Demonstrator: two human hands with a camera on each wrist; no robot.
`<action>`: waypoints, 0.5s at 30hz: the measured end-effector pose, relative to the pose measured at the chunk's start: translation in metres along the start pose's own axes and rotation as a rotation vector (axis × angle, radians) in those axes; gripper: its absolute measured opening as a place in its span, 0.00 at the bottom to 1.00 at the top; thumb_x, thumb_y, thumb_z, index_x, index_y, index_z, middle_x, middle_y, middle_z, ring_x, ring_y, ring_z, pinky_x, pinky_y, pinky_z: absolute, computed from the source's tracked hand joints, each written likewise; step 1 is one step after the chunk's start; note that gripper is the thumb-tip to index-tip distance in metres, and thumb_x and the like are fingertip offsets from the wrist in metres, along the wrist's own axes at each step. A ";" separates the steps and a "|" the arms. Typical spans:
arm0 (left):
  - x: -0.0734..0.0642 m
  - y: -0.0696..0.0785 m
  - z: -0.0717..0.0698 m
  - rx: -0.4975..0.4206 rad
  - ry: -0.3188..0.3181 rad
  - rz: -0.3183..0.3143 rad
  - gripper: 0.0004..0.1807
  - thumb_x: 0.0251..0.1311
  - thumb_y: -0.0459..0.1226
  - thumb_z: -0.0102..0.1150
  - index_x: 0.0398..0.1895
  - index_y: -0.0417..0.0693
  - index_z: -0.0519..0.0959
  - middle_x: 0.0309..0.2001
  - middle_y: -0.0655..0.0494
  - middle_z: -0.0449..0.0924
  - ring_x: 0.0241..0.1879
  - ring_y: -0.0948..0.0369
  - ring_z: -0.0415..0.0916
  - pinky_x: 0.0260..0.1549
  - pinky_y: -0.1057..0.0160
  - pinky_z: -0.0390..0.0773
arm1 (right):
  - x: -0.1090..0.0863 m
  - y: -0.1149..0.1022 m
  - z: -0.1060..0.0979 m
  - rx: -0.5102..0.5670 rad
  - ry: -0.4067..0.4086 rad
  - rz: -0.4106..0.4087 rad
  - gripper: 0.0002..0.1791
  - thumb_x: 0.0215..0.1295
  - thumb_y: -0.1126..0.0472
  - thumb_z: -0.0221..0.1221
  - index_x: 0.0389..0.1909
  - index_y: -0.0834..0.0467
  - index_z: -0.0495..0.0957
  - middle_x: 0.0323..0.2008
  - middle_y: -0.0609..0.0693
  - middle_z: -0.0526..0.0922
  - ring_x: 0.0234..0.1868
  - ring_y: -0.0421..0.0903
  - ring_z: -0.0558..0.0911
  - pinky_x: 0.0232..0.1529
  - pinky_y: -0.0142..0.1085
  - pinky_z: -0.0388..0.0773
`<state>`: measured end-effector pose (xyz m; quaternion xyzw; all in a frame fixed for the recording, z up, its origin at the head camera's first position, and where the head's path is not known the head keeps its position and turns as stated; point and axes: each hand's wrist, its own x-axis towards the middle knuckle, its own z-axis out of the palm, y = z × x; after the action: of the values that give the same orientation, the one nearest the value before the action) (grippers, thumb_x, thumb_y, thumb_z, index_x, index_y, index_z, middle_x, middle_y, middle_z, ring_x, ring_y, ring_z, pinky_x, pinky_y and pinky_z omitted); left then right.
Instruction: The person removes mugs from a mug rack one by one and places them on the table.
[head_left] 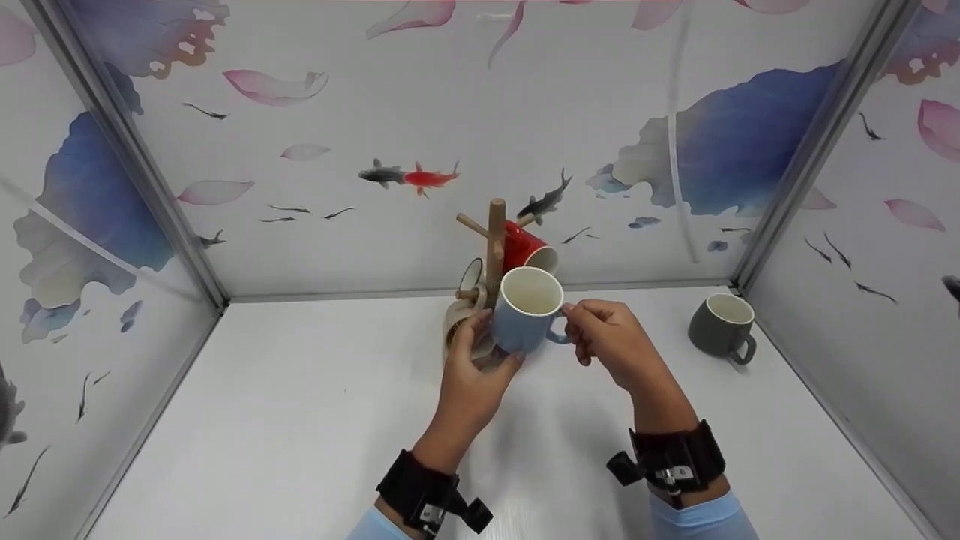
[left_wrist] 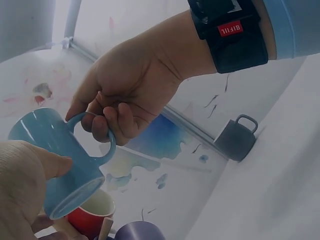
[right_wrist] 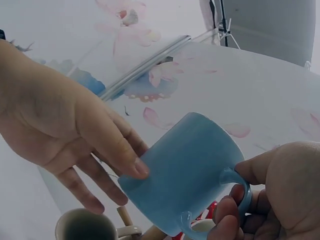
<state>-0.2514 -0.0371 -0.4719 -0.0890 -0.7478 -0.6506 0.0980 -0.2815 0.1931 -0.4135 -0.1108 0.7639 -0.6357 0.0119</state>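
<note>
A light-blue mug with a pale inside is held in front of a wooden mug tree. My right hand grips its handle, fingers curled through the loop, as the left wrist view shows. On the other side, my left hand holds the mug's body low down, thumb against the wall and the other fingers spread. The mug is tilted in both wrist views. A red mug hangs on the tree behind it, and a beige mug hangs to the left, partly behind my left hand.
A dark grey mug stands upright at the right of the white table. Low in the left wrist view, a purple mug shows beside the red one. Printed panels with metal corner posts enclose the table's back and sides.
</note>
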 end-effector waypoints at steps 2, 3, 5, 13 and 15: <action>-0.001 -0.001 0.002 0.038 -0.035 -0.018 0.40 0.75 0.45 0.76 0.85 0.54 0.69 0.85 0.47 0.67 0.87 0.44 0.66 0.79 0.40 0.78 | 0.000 0.000 -0.007 0.016 0.034 0.003 0.21 0.89 0.58 0.58 0.30 0.64 0.78 0.29 0.50 0.77 0.26 0.43 0.74 0.27 0.33 0.78; -0.001 -0.002 0.003 0.064 -0.056 -0.023 0.39 0.77 0.47 0.74 0.85 0.54 0.69 0.86 0.47 0.67 0.87 0.44 0.65 0.80 0.40 0.77 | 0.000 0.000 -0.011 0.021 0.054 0.007 0.21 0.89 0.58 0.58 0.30 0.63 0.78 0.29 0.50 0.77 0.26 0.43 0.74 0.27 0.33 0.78; -0.002 -0.006 0.005 0.131 -0.104 -0.029 0.39 0.78 0.52 0.72 0.86 0.56 0.70 0.86 0.49 0.66 0.88 0.45 0.64 0.83 0.39 0.73 | 0.001 0.001 -0.019 0.032 0.098 0.023 0.21 0.88 0.59 0.58 0.28 0.61 0.78 0.29 0.49 0.77 0.26 0.43 0.74 0.27 0.34 0.77; -0.007 -0.023 0.017 0.354 -0.302 0.055 0.38 0.82 0.57 0.65 0.87 0.54 0.72 0.88 0.48 0.66 0.90 0.44 0.59 0.88 0.35 0.63 | 0.003 0.013 -0.050 0.067 0.241 0.099 0.24 0.87 0.60 0.57 0.22 0.57 0.75 0.26 0.47 0.76 0.25 0.42 0.74 0.31 0.34 0.79; -0.008 -0.027 0.020 0.390 -0.346 0.060 0.39 0.82 0.58 0.64 0.88 0.55 0.70 0.88 0.49 0.66 0.90 0.45 0.59 0.88 0.36 0.63 | 0.005 0.017 -0.058 0.070 0.261 0.126 0.25 0.88 0.58 0.57 0.21 0.55 0.74 0.27 0.47 0.75 0.26 0.42 0.73 0.31 0.34 0.79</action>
<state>-0.2509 -0.0215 -0.5026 -0.2007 -0.8617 -0.4661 0.0031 -0.2978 0.2511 -0.4189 0.0215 0.7418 -0.6689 -0.0435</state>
